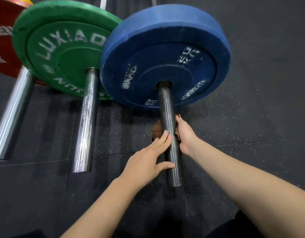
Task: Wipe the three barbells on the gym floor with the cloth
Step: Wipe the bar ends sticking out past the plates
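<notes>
- Black speckled rubber floor (251, 117) fills the view from above, with 3 bars lying side by side on it, their ends pointing toward the viewer.
- On the right, the right barbell (165, 103) has a dark sleeve poking out of a blue plate (165, 31) with worn white lettering.
- Beside it, the middle barbell (86, 121) has a shiny steel sleeve and a green plate (62, 31).
- At the far left, the left barbell (12, 114) has a silvery sleeve and a red plate (2, 48) cut off by the frame edge.
- A brown cloth (157, 131) sits under the dark sleeve about halfway along it, showing on both sides.
- The right hand (186, 136) holds the cloth against the sleeve's right side, with its fingers hidden underneath.
- The left hand (146, 160) rests on the sleeve's left side with fingers fairly straight, index fingertip and thumb tip spread apart and touching the metal.
- Both forearms are bare.
</notes>
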{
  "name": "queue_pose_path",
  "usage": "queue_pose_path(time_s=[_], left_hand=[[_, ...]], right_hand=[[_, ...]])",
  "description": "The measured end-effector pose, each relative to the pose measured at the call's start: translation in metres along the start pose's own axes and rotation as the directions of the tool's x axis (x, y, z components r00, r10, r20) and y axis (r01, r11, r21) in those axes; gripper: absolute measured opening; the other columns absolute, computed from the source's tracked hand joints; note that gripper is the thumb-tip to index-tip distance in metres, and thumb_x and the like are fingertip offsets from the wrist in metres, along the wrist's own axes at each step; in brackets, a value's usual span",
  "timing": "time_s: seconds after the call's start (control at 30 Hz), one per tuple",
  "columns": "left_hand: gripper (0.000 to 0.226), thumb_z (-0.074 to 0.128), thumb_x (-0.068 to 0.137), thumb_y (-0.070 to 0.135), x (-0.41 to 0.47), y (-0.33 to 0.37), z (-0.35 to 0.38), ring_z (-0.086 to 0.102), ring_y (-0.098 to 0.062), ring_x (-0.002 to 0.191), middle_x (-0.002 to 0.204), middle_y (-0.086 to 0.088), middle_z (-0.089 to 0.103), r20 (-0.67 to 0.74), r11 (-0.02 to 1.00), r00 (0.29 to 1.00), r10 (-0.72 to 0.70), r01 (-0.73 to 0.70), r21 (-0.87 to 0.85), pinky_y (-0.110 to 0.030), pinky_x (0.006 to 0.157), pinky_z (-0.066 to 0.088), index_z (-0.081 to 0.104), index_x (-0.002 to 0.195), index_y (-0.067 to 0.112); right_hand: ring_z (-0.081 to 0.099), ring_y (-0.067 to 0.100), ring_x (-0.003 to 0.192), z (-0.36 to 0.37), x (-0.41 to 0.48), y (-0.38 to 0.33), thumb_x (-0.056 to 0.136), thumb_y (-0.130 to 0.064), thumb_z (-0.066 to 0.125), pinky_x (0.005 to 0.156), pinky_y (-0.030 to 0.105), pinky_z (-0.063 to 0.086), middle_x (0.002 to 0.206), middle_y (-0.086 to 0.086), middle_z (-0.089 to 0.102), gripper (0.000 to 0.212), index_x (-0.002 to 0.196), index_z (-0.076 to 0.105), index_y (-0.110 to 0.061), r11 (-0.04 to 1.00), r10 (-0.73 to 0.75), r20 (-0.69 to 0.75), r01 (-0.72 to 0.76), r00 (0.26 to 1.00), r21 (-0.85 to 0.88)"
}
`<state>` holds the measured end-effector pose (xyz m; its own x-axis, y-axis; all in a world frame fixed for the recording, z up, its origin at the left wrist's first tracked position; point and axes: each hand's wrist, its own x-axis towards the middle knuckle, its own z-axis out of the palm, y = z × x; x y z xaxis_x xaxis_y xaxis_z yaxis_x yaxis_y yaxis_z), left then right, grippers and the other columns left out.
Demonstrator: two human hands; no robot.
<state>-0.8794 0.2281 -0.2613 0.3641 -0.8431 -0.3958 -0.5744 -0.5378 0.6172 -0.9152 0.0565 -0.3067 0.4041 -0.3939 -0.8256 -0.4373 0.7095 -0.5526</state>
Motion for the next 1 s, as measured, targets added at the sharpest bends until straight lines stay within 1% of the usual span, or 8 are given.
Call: queue_pose_path(time_s=[0.1,0.2,0.27,0.37,0.57,0.7,0.83,1.0], left_hand=[[0.084,0.058,0.098,0.051,-0.001,0.005,0.001,0.005,0.003,0.153,0.159,0.037,-0.014,0.004,0.998,1.0,0.013,-0.013,0.057,-0.035,0.121,0.03,0.0,0.16,0.048],[0.084,0.056,0.101,0.048,0.001,0.007,0.001,0.002,-0.002,0.155,0.164,0.028,-0.014,0.0,0.991,1.0,0.021,-0.02,0.13,-0.034,0.122,0.028,-0.001,0.162,0.04],[0.084,0.056,0.102,0.046,0.003,0.008,0.0,0.001,-0.003,0.155,0.166,0.025,-0.013,0.012,0.988,1.0,0.017,-0.018,0.153,-0.034,0.121,0.027,-0.001,0.163,0.037],[0.084,0.056,0.102,0.045,0.004,0.007,0.0,0.002,-0.002,0.155,0.166,0.026,-0.013,0.013,0.99,1.0,0.017,-0.018,0.14,-0.029,0.119,0.027,0.0,0.163,0.037],[0.086,0.058,0.101,0.046,0.003,0.007,0.003,0.003,-0.001,0.155,0.163,0.03,-0.014,0.018,0.994,1.0,0.002,-0.004,0.11,-0.03,0.12,0.028,-0.001,0.163,0.041],[0.086,0.059,0.1,0.047,0.004,0.002,0.003,0.003,0.003,0.153,0.159,0.034,-0.015,0.019,0.996,1.0,-0.013,0.011,0.094,-0.031,0.121,0.031,-0.001,0.162,0.044],[0.085,0.057,0.099,0.051,0.003,-0.001,0.003,0.001,0.006,0.152,0.158,0.039,-0.015,0.026,0.997,1.0,0.004,-0.006,0.081,-0.031,0.119,0.032,-0.001,0.16,0.048],[0.085,0.06,0.098,0.051,0.005,-0.002,0.001,0.003,0.005,0.153,0.16,0.038,-0.012,0.032,0.997,0.999,0.016,-0.018,0.069,-0.035,0.12,0.034,0.002,0.161,0.048]], right_hand=[[0.07,0.023,0.093,-0.008,-0.013,0.021,0.102,-0.058,0.046,0.08,0.037,0.057,0.101,0.007,0.075,0.046,0.107,0.076,-0.023,0.996,0.028,-0.031,-0.03,0.999,-0.088],[0.067,0.023,0.081,-0.02,-0.033,0.047,0.099,-0.059,0.05,0.072,0.031,0.055,0.093,0.009,0.073,0.05,0.107,0.078,-0.018,0.98,0.062,-0.012,-0.064,0.998,-0.19],[0.061,0.026,0.08,-0.027,-0.042,0.058,0.096,-0.059,0.051,0.078,0.035,0.053,0.089,0.012,0.066,0.048,0.101,0.077,-0.018,0.969,0.099,0.026,-0.09,0.995,-0.229],[0.067,0.025,0.069,-0.027,-0.047,0.053,0.099,-0.047,0.049,0.073,0.034,0.057,0.079,0.01,0.069,0.042,0.083,0.073,-0.017,0.968,0.162,0.057,-0.148,0.985,-0.201],[0.067,0.023,0.065,-0.008,-0.023,0.021,0.101,-0.043,0.048,0.073,0.035,0.056,0.072,0.006,0.068,0.043,0.078,0.072,-0.016,0.992,0.107,-0.015,-0.108,0.994,-0.07],[0.073,0.027,0.072,-0.004,-0.019,0.011,0.102,-0.048,0.045,0.077,0.037,0.059,0.081,0.011,0.075,0.049,0.084,0.075,-0.014,0.988,0.103,-0.007,-0.104,0.995,-0.112],[0.065,0.036,0.12,-0.02,-0.025,0.03,0.094,-0.068,0.046,0.106,0.05,0.05,0.125,0.017,0.069,0.069,0.12,0.073,-0.011,0.963,0.087,0.039,-0.075,0.995,-0.258],[0.07,0.033,0.108,-0.041,-0.037,0.056,0.092,-0.075,0.043,0.106,0.053,0.05,0.126,0.02,0.068,0.075,0.128,0.069,-0.015,0.944,0.159,0.082,-0.127,0.984,-0.305]])
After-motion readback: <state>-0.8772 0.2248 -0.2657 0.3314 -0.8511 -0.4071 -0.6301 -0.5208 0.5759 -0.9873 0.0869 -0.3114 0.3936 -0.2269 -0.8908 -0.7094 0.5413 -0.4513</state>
